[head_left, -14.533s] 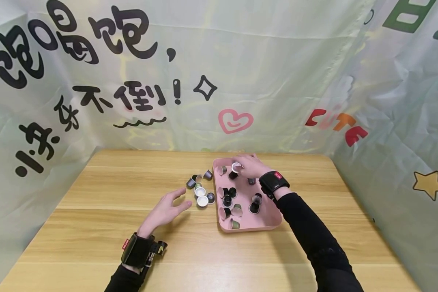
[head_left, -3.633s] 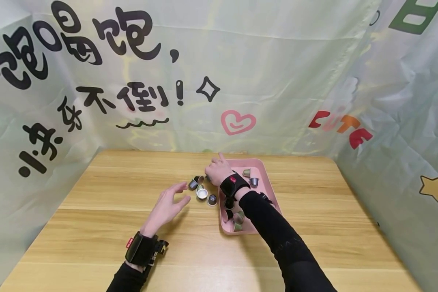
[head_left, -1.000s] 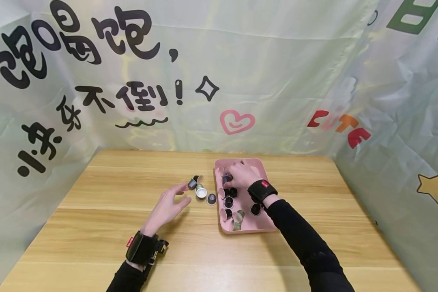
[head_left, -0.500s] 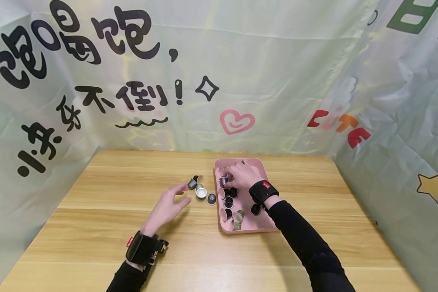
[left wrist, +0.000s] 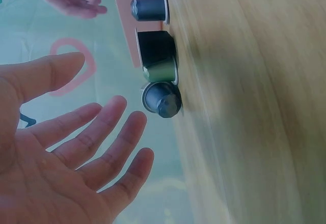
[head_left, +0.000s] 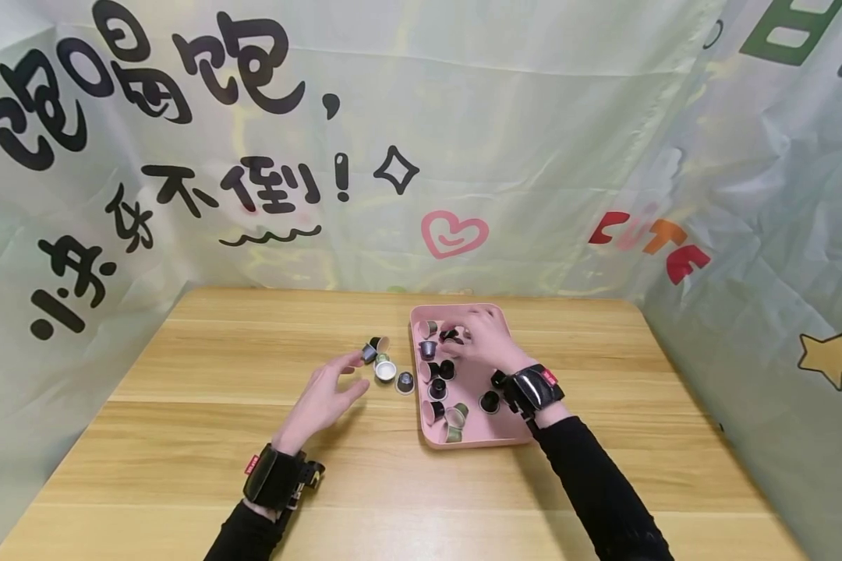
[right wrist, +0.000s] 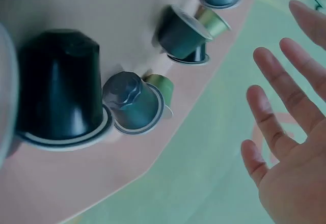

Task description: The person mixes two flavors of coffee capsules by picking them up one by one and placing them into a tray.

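My left hand (head_left: 321, 401) hovers above the table with fingers spread and nothing in them, beside a small cluster of coffee capsules. In that cluster are a white-lidded capsule (head_left: 385, 372) facing up, a dark grey capsule (head_left: 405, 381) and a blue-grey capsule (head_left: 369, 353). The left wrist view shows a green capsule (left wrist: 160, 70) among them. Over the far part of the pink tray (head_left: 477, 446), my right hand (head_left: 484, 339) has loosely bent fingers and holds nothing. A purple-grey capsule (head_left: 429, 350) stands just left of its fingertips, apart from them.
Inside the tray stand and lie several black and green capsules, mostly along its left side; one black capsule (head_left: 489, 402) is nearer the right. The wooden table (head_left: 217, 358) meets a printed cloth backdrop (head_left: 533, 156) behind.
My right hand has let go of the purple-grey capsule by the tray's left wall and drawn back right. Earlier, more capsules lay on the table. My left hand has barely moved.
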`<state>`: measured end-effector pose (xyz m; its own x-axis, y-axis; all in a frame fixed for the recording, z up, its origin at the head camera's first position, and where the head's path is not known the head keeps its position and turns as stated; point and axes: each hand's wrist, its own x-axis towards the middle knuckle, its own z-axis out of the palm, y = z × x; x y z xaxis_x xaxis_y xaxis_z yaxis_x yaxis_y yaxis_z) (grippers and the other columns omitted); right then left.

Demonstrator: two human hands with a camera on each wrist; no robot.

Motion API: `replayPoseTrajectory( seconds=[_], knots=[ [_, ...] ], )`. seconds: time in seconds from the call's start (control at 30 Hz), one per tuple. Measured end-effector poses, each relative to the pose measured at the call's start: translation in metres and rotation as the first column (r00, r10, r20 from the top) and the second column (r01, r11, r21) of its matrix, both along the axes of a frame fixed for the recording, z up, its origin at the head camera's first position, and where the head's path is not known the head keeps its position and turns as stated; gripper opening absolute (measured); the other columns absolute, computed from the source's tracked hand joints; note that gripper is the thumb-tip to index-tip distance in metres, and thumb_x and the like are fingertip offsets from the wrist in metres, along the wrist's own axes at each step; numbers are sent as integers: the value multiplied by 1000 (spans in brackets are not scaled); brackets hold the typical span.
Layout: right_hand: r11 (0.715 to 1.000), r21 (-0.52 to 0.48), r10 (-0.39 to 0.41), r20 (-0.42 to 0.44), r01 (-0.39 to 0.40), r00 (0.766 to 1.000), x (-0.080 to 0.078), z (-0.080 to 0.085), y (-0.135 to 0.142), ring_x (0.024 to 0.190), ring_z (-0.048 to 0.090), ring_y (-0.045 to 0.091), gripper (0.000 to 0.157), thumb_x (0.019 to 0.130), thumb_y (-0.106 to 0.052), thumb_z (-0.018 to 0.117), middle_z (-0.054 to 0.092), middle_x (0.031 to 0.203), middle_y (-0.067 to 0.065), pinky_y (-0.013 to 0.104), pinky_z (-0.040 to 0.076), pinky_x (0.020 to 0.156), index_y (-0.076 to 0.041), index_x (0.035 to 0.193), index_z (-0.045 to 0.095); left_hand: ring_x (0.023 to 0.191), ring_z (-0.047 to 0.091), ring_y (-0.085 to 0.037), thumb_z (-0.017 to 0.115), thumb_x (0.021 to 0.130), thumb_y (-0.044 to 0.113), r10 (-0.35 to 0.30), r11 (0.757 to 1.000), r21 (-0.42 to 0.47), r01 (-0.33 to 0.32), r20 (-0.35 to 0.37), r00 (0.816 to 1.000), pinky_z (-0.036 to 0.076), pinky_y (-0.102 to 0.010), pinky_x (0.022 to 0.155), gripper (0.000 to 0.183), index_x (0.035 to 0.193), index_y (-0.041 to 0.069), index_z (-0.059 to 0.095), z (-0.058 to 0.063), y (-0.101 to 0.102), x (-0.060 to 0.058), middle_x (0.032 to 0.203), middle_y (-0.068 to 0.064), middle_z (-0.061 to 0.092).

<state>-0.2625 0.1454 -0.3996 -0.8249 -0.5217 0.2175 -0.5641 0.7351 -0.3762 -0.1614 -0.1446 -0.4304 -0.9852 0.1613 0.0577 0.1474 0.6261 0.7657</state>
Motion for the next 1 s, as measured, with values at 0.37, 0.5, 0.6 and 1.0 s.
replayPoseTrajectory(
  seconds=[0.37,0.5,0.6,1.0],
  knots=[
    [985,-171,8,-13,-10,1000,26,4,17,122,58,34,34,86,-24,80,73,122,9,68,22,116,-12,117,72,136,50,-42,67,94,16,-24,999,-43,22,-58,998,37,-65,114,59,147,3,46,1,11,1,144,-22,55],
    [977,-213,-2,-22,-3,1000,35,5,21,122,60,33,36,87,-23,79,71,125,10,68,22,116,-12,120,70,137,48,-44,69,92,14,-52,994,-101,39,-131,990,35,-65,116,58,144,2,49,0,17,1,146,-24,54],
    [970,-241,-8,-11,5,1000,42,5,24,124,59,33,38,88,-22,77,70,127,11,66,20,118,-11,124,68,137,48,-44,72,90,14,-78,986,-161,47,-188,979,35,-65,116,55,140,1,53,0,22,0,145,-24,54],
    [937,-349,-50,-55,27,997,60,-3,32,129,57,36,39,89,-19,76,66,134,12,65,21,119,-9,127,67,140,45,-42,74,89,21,-187,938,-339,73,-314,931,32,-66,118,46,129,2,62,-10,36,-11,142,-21,57]
  ],
)
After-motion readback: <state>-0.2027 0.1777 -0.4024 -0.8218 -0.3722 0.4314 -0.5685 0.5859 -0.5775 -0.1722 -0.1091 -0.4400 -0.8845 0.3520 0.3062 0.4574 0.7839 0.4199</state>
